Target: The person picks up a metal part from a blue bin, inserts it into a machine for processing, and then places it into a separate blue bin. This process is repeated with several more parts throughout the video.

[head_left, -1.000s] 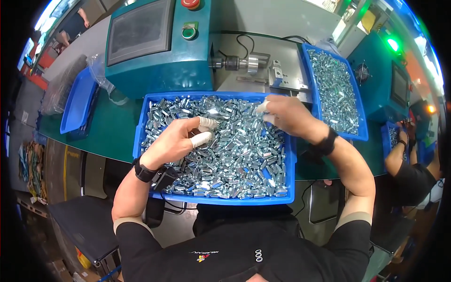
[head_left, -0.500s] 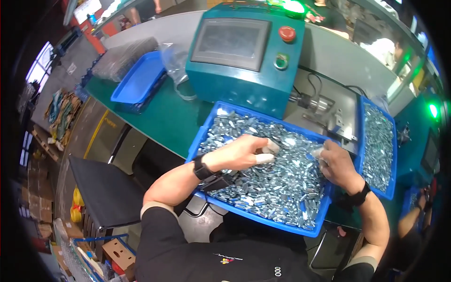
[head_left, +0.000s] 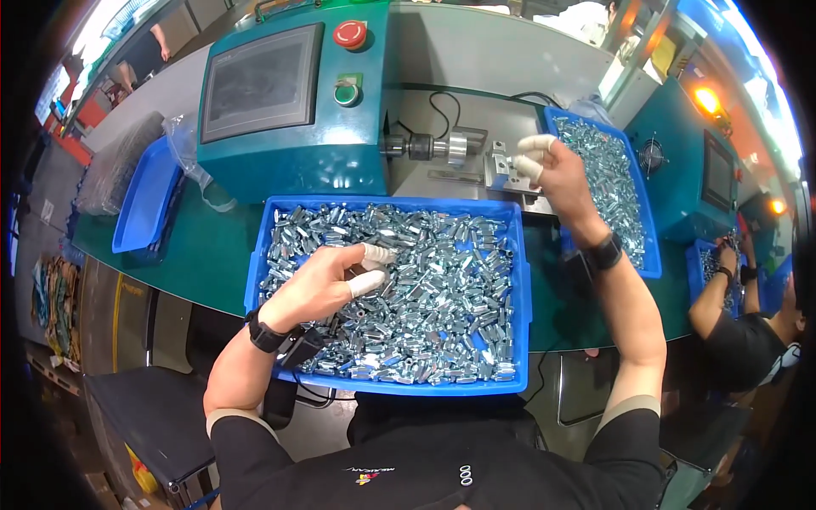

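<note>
My left hand (head_left: pixel 323 285) is over a blue tray (head_left: pixel 252 276) heaped with small, shiny, elongated metal pieces (head_left: pixel 433 297). White finger covers are on its thumb and forefinger, whose tips stand apart just at the pieces. My right hand (head_left: pixel 565 183) is raised beyond the tray's far right corner, beside a small metal clamping block (head_left: pixel 498 166) on the machine bed. Its covered thumb and forefinger point at the block with a gap between them, and I make out no piece there. Left of the block, a round metal chuck (head_left: pixel 455 149) sticks out of the green machine (head_left: pixel 289 170).
A second blue tray (head_left: pixel 650 246) of metal pieces stands on the right. The machine has a dark screen (head_left: pixel 263 85), a red button (head_left: pixel 349 35) and a green switch (head_left: pixel 346 91). A blue tray (head_left: pixel 140 200) lies far left. A co-worker (head_left: pixel 739 340) sits at right.
My right hand has gone from the right side of the tray up to the clamping block. My left hand stays over the pieces. The whole view has turned, and the tray appears straighter.
</note>
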The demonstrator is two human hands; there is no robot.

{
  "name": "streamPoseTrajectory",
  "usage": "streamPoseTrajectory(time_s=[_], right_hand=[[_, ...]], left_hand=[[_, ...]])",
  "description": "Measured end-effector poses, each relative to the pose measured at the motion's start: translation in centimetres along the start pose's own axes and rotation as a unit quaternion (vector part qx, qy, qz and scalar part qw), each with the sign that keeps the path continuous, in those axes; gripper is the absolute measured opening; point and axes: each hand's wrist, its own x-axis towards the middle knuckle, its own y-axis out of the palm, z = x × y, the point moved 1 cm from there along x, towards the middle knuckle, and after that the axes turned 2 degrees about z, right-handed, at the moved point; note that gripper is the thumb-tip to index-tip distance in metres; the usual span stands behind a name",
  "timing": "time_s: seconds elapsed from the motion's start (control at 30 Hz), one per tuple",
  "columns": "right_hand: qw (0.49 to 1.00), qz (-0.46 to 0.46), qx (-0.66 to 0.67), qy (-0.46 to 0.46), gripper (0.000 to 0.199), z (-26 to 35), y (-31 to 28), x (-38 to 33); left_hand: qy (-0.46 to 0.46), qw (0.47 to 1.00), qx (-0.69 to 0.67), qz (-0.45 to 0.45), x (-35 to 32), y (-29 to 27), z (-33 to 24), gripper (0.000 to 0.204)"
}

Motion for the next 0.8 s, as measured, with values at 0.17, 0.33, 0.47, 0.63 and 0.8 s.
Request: streamPoseTrajectory(time_s=[0.17, 0.33, 0.47, 0.63, 0.8], right_hand=[[0.999, -0.026, -0.021, -0.005, 0.021, -1.1, 0.2, 2.7], [0.999, -0.005, -0.038, 0.02, 0.021, -1.3, 0.9, 2.8], [1.0, -0.003, -0.023, 0.008, 0.022, -1.5, 0.7, 2.9], [0.992, 0.024, -0.126, -0.003, 0.021, -0.4, 0.1, 3.1], [0.988, 0.032, -0.15, -0.029, 0.021, -0.1, -0.2, 3.2]], left_hand=[[-0.005, 1.0, -0.018, -0.011, -0.1, 0.2, 0.0, 0.038], [-0.007, 1.0, -0.011, -0.004, -0.2, -0.1, 0.1, 0.036], [0.004, 1.0, -0.005, -0.001, -0.1, -0.2, -0.2, 0.036], [-0.002, 1.0, -0.01, -0.003, -0.2, -0.3, -0.2, 0.036], [0.0, 1.0, -0.011, 0.0, -0.2, -0.2, 0.1, 0.036]])
